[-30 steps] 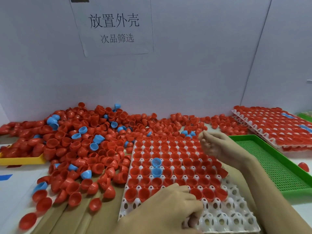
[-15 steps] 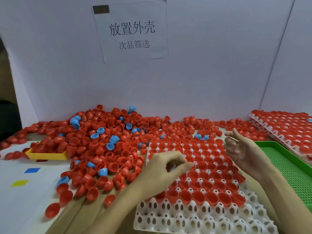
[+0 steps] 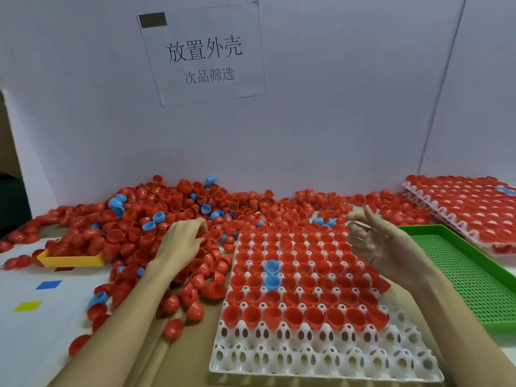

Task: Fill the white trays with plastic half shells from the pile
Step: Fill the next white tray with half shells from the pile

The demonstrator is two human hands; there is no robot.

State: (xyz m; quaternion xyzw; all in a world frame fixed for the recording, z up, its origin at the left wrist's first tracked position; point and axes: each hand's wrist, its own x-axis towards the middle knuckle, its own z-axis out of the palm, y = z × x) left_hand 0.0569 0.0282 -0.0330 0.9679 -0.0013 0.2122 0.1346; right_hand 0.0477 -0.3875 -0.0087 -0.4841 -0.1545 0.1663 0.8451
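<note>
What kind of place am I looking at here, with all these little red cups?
Probably a factory sorting or packing bench. A big pile of plastic half shells lies by a partly filled white tray, filled trays are stacked at the right, and a printed paper sign hangs on the partition.

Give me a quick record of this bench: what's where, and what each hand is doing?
tray: white tray in front, far rows filled with red shells, two blue shells among them, near rows unfilled
pile: red and blue shells heaped to the left and behind
left hand: left hand reaching into the pile, grip hidden
right hand: right hand raised over the tray, fingers loosely curled, nothing visibly held
other: green tray at right; filled trays stacked beyond it; yellow tray at left
</note>
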